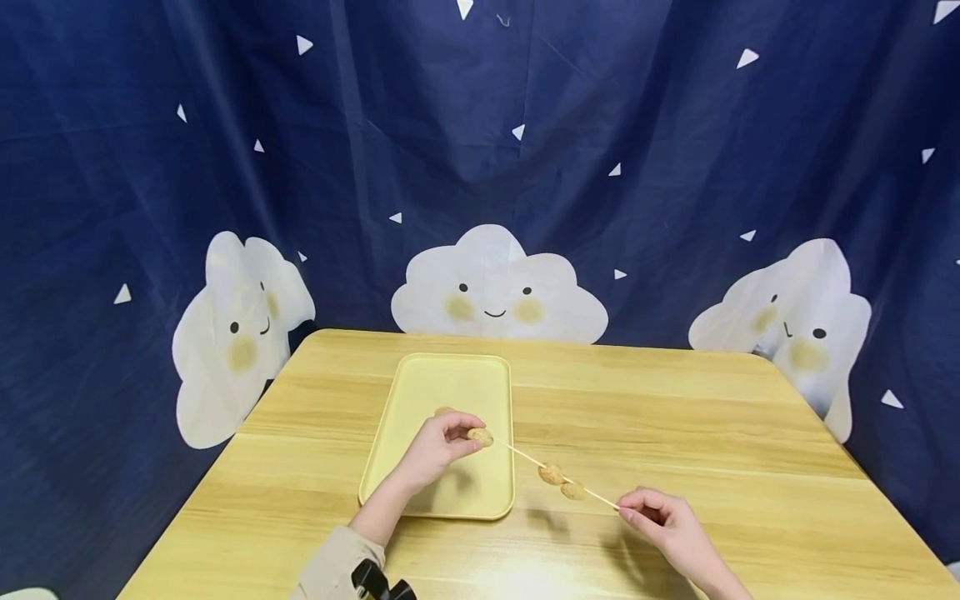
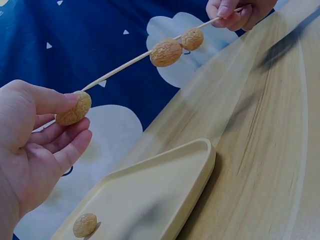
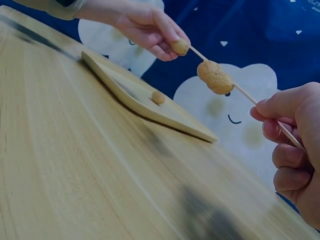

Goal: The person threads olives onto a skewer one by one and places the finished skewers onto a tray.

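Observation:
My left hand (image 1: 438,450) pinches a small wrinkled golden-brown ball (image 2: 74,108) between thumb and fingertips, at the tip of a thin wooden skewer (image 1: 525,455). Two more such balls sit threaded along the skewer, one ball (image 2: 166,52) beside another ball (image 2: 192,39). The skewer's other end is gripped by my right hand (image 1: 667,525), thumb against curled fingers. Whether the tip has entered the ball in my left hand is hard to tell. Below the left hand lies a pale yellow tray (image 1: 487,500), with one loose ball (image 2: 85,225) on it.
The tray rests on a light wooden table (image 1: 660,417), left of its middle. Behind the table hangs a dark blue curtain (image 1: 450,108) with white clouds and small triangles. A black device (image 1: 378,579) shows near the left sleeve.

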`<state>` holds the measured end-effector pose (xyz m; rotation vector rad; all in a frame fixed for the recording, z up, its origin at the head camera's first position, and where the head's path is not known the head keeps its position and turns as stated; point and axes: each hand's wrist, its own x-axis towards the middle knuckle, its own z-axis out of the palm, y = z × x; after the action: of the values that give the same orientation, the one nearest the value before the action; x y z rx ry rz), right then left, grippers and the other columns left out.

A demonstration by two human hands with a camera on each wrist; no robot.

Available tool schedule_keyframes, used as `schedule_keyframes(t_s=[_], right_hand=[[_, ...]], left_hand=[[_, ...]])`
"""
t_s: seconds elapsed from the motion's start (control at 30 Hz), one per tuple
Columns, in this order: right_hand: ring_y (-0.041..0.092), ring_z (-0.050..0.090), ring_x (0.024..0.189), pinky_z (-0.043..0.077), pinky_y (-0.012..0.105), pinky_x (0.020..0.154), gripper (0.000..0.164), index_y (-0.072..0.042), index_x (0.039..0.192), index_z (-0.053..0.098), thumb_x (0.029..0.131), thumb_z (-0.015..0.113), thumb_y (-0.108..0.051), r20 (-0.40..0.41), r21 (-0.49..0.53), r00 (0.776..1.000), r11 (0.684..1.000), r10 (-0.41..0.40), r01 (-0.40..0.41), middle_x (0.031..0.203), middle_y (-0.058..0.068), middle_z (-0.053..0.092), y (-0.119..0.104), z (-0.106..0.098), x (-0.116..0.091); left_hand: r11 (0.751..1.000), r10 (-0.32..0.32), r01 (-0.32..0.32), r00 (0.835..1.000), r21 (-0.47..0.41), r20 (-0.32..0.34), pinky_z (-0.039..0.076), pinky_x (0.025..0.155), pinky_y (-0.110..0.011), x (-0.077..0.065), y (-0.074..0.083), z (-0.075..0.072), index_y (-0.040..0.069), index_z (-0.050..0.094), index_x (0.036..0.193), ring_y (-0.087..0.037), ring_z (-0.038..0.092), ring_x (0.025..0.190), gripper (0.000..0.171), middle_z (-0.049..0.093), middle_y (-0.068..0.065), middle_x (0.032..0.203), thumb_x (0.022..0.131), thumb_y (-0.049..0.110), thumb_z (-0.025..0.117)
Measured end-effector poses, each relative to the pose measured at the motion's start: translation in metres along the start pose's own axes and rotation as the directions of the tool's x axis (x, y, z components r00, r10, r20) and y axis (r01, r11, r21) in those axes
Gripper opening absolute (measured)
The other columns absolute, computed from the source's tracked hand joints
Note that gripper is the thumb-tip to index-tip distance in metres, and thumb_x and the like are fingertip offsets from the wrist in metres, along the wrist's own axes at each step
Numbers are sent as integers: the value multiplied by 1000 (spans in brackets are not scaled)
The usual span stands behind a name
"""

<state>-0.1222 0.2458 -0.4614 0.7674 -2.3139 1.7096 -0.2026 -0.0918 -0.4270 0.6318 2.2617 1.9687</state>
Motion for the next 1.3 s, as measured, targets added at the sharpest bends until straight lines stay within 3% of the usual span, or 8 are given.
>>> schedule_keyframes(t_s=[0.37, 0.57, 0.8, 1.07, 1.2, 1.3], right_hand=[[-2, 43, 58, 35, 28, 40, 11, 4, 89, 64, 84, 58, 11, 30, 8, 999, 1000, 15, -15, 78, 2, 61, -3, -1, -2], [-3, 41, 58, 35, 28, 39, 8, 4, 89, 64, 84, 58, 9, 26, 8, 999, 1000, 29, -29, 75, 8, 59, -5, 2, -2], [4, 42, 54, 34, 27, 39, 17, 2, 89, 64, 82, 57, 15, 4, 4, 999, 999, -39, 39, 76, 3, 60, -6, 1, -1], [12, 38, 49, 33, 23, 38, 29, -11, 90, 67, 80, 58, 16, -29, -31, 998, 998, -55, 54, 72, 2, 56, -13, 0, 0], [17, 35, 48, 32, 23, 38, 33, -12, 91, 67, 80, 57, 17, -16, -17, 997, 997, -77, 77, 70, 0, 53, -17, 0, 2], [19, 34, 49, 31, 23, 38, 33, -12, 91, 67, 80, 56, 17, -9, -7, 996, 996, -86, 86, 70, 1, 53, -19, 1, 3]], left_hand=[[998, 56, -55, 998, -20, 20, 50, 71, -18, -5, 0, -1, -14, 61, 105, -7, 55, 79, 27, 57, -16, 98, 80, -6, 66], [992, 105, -100, 992, -71, 72, 53, 70, -23, -6, 3, 2, -17, 57, 106, -7, 60, 76, 29, 57, -21, 97, 80, -6, 65], [995, 83, -80, 995, -55, 50, 53, 69, -22, -5, 10, 6, -12, 58, 104, -8, 59, 75, 27, 63, -16, 89, 80, -4, 67], [979, 165, -157, 985, -128, 57, 54, 74, -27, -6, 22, 14, -12, 60, 100, -14, 62, 83, 23, 60, -18, 94, 80, -5, 67], [972, 200, -191, 978, -137, 60, 54, 75, -28, -10, 29, 16, -13, 60, 100, -19, 62, 86, 23, 57, -24, 98, 80, -5, 68], [971, 215, -207, 975, -122, 58, 54, 74, -26, -12, 33, 16, -13, 61, 99, -15, 61, 84, 22, 57, -25, 98, 79, -7, 67]])
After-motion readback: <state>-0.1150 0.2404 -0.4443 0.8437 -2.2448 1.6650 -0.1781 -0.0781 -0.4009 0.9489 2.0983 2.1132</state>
